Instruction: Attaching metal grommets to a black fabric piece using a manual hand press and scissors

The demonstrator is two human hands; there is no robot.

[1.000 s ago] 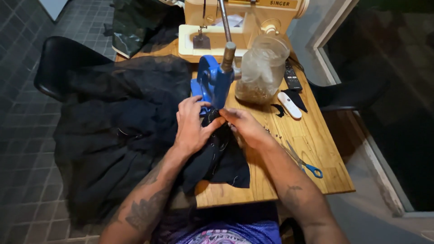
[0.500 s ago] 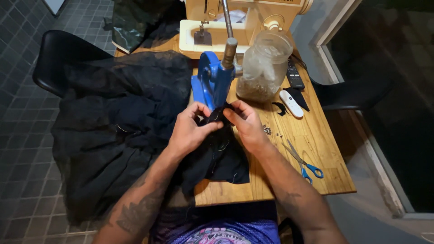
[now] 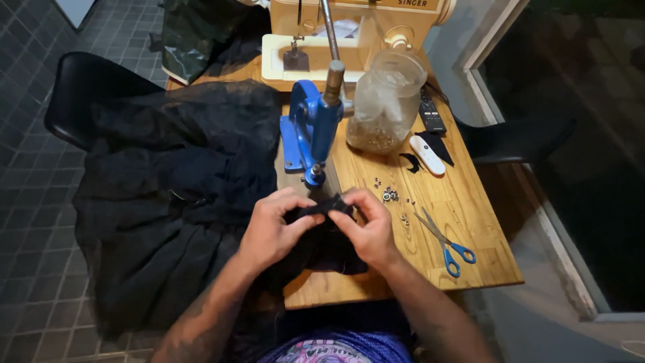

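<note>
both hands (image 3: 272, 228) have drawn the black fabric (image 3: 316, 208) back from the blue press (image 3: 312, 131).

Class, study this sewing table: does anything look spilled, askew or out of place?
Small metal eyelets lie scattered loose on the table beside the scissors, not in the jar. Black fabric spills over the table's left edge. Both hands pinch a fold of it.

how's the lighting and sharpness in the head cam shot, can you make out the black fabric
Head view: warm light falls on the wooden table, the corners go dark. The black fabric is mostly a dim mass with faint folds. Both the left hand and the right hand look sharp. The clear jar shows soft glare.
</note>
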